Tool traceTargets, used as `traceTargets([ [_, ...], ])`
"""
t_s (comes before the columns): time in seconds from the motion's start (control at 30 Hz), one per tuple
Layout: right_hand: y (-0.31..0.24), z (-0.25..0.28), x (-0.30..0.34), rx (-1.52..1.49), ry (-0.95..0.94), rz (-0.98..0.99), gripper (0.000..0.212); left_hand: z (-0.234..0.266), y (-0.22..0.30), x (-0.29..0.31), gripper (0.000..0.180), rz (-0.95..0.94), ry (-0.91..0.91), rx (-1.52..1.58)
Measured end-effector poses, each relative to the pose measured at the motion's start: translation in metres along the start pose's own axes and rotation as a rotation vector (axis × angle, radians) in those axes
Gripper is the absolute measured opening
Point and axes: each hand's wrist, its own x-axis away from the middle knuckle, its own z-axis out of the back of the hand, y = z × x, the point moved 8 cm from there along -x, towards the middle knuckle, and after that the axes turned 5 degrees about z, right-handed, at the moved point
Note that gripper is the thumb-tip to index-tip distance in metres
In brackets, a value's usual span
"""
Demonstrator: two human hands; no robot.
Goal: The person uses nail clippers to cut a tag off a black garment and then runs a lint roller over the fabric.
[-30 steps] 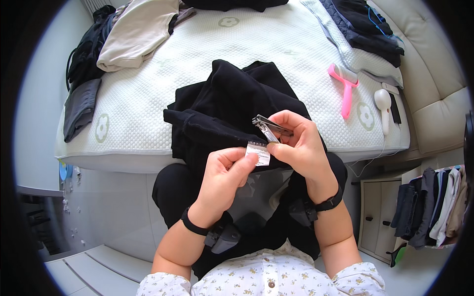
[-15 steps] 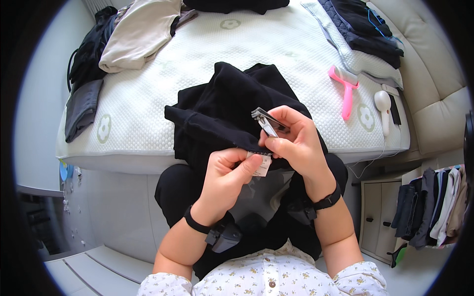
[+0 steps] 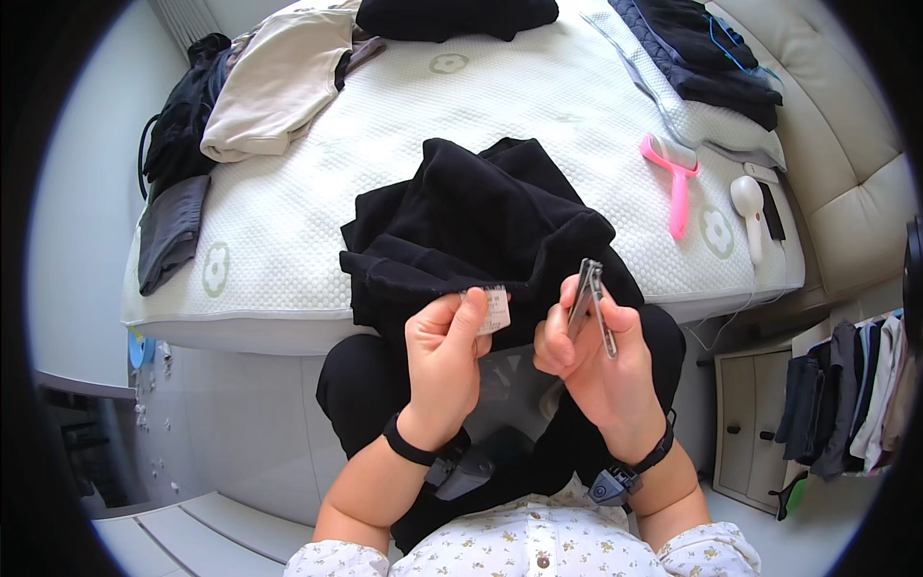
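Note:
A black garment [image 3: 471, 207] lies bunched at the near edge of the bed and hangs over it toward my knees. My left hand [image 3: 444, 351] is closed on the garment's edge, pinching a white care label [image 3: 494, 310] between thumb and fingers. To the right of it, my right hand [image 3: 596, 361] grips a silver nail clipper [image 3: 587, 298], its jaws pointing up and its two arms spread apart. The clipper is clear of the label. Each wrist wears a black strap with a small device.
On the white quilted mattress [image 3: 279, 288], a pink lint roller [image 3: 680, 188] and a white handheld device [image 3: 748, 207] lie at the right. Folded clothes [image 3: 707, 58] are at the far right, a beige garment [image 3: 279, 87] at the far left. Hanging clothes [image 3: 851, 385] and a cabinet [image 3: 748, 423] stand lower right.
My right hand has drawn back from the label, down and to the right, turning the clipper upright. My left hand still pinches the label, which has shifted slightly left.

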Motion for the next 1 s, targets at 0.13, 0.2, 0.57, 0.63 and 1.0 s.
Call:
traceTargets([
  [0.13, 0.012, 0.0, 0.002, -0.015, -0.079, -0.055, 0.032, -0.002, 0.002, -0.01, 0.026, 0.014, -0.005, 0.012],
  [0.2, 0.014, -0.004, 0.002, 0.229, -0.128, -0.061, 0.036, -0.001, 0.002, -0.012, 0.026, -0.006, -0.016, 0.013],
  [0.57, 0.015, -0.02, 0.007, 0.811, -0.096, 0.08, 0.028, 0.0, 0.005, -0.005, 0.023, 0.013, -0.024, 0.045],
  [0.63, 0.016, -0.022, 0.008, 0.79, -0.081, 0.075, 0.026, -0.002, 0.006, -0.003, 0.023, 0.011, -0.077, 0.065],
  [1.0, 0.022, -0.015, 0.014, 0.724, -0.005, 0.056, 0.023, 0.0, 0.006, 0.001, 0.022, -0.007, -0.071, 0.044],
])
